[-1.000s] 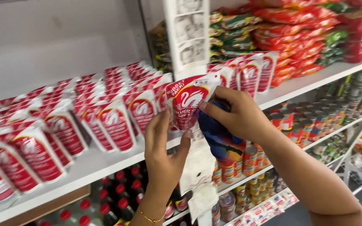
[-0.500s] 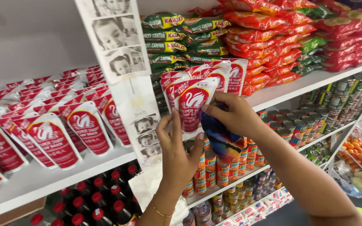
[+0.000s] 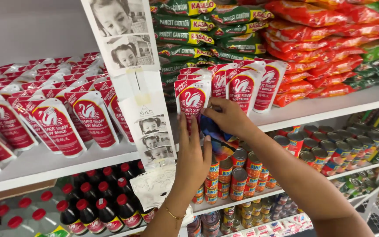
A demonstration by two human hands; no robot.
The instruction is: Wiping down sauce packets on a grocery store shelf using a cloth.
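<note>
We note both hands on the front sauce pouch point(image 3: 192, 100) at the shelf point(image 3: 330, 112) edge: left hand point(image 3: 194, 153) flat against it, right hand point(image 3: 227, 117) pinching it with a blue cloth point(image 3: 211, 129). Risk: neighbouring pouches point(image 3: 242, 85) toppling if nudged.

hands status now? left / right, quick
Left hand: open, fingers flat against the front red-and-white sauce pouch at the shelf edge.
Right hand: closed, pinching that pouch's lower edge, with a blue cloth beneath.
</note>
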